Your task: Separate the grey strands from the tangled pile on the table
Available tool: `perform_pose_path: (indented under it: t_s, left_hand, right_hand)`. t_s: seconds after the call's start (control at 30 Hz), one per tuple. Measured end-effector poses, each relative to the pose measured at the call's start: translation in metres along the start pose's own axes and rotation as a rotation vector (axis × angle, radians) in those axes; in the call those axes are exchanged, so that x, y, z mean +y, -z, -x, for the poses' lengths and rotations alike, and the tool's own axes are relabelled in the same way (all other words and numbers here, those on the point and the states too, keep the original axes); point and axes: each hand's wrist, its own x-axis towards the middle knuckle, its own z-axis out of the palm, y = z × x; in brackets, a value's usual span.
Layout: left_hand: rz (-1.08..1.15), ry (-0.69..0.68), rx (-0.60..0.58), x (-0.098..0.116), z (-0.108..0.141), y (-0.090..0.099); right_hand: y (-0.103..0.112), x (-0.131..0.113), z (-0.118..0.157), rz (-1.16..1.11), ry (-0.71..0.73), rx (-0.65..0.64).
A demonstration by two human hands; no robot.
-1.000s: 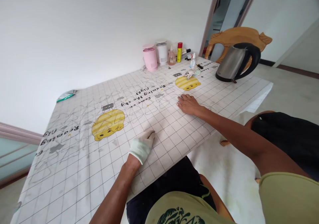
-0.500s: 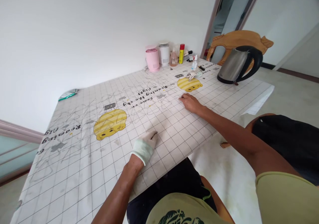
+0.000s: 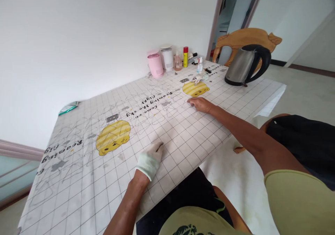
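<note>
My left hand [image 3: 151, 158] wears a whitish glove with a pale green cuff and rests on the checked tablecloth [image 3: 183, 134], right of a printed yellow balloon. Its fingers are pressed together; whether anything is between them is hidden. Farther right, my bare right hand [image 3: 200, 104] lies on the cloth just in front of the second yellow balloon print. The fingers are curled together, and I cannot make out anything in them. A crumpled whitish glove [image 3: 200, 77] lies beyond my right hand.
A steel kettle [image 3: 242, 66] stands at the right, before a wooden chair [image 3: 251, 34]. Along the back are a pink container [image 3: 155, 65], a white one [image 3: 167, 59], bottles and a red-yellow can [image 3: 185, 57]. A green-edged packet [image 3: 68, 108] lies at the far left corner.
The view has shifted slightly, so the things on the table appear a little farther left. Both hands stay at about the same places on the cloth.
</note>
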Motion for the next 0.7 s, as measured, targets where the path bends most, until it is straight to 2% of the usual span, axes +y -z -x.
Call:
perform_pose_path:
  t_s: [0.2, 0.3, 0.43, 0.53, 0.7]
  left_hand:
    - [0.011, -0.008, 0.029, 0.002, 0.002, 0.001]
    - [0.014, -0.021, 0.045, 0.000, 0.000, 0.000]
    - [0.021, -0.036, 0.048, -0.003, -0.001, -0.002]
    - [0.009, -0.025, 0.055, -0.003, -0.002, -0.003]
    - [-0.005, 0.001, 0.048, -0.003, -0.003, -0.002]
  right_hand:
    - [0.002, -0.001, 0.000, 0.012, -0.081, 0.108]
    - [0.006, 0.002, 0.004, 0.014, -0.089, 0.042]
    - [0.010, 0.012, 0.004, 0.034, -0.002, -0.071]
    - [0.010, 0.020, -0.003, 0.056, 0.055, -0.098]
    - [0.008, 0.025, -0.016, 0.024, 0.027, -0.095]
